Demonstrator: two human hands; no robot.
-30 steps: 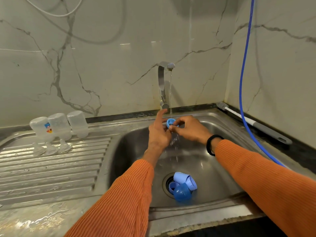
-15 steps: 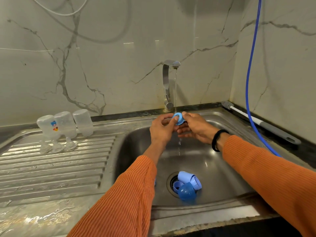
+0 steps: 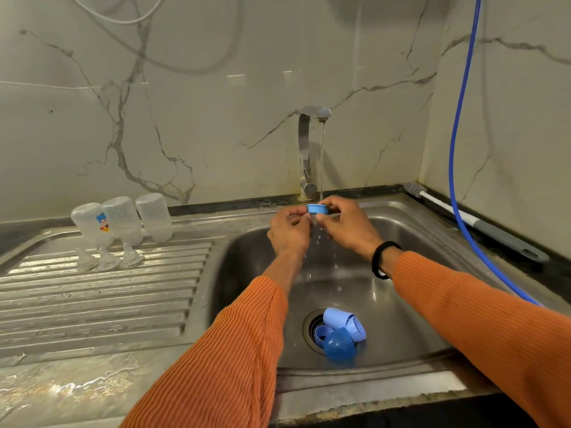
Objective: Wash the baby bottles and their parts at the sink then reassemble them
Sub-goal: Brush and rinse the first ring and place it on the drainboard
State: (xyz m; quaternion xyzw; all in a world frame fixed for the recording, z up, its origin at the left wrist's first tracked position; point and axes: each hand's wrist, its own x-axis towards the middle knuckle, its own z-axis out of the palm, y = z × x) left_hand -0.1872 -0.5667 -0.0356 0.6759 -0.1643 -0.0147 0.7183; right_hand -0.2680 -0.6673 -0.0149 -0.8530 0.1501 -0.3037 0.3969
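Blue collar ring [image 3: 318,208] now level under tap stream [image 3: 322,156], turned from edge-on half a second back. Left hand [image 3: 289,231] and right hand [image 3: 347,225] pinching opposite rims. Rinse likely near done; more blue parts [image 3: 340,333] waiting at drain.

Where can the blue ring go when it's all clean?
There is bare room on the ribbed drainboard, in front of the three upside-down bottles and teats, left of the basin. The basin floor is crowded round the drain, where blue caps pile up. Both hands pinch the blue ring.
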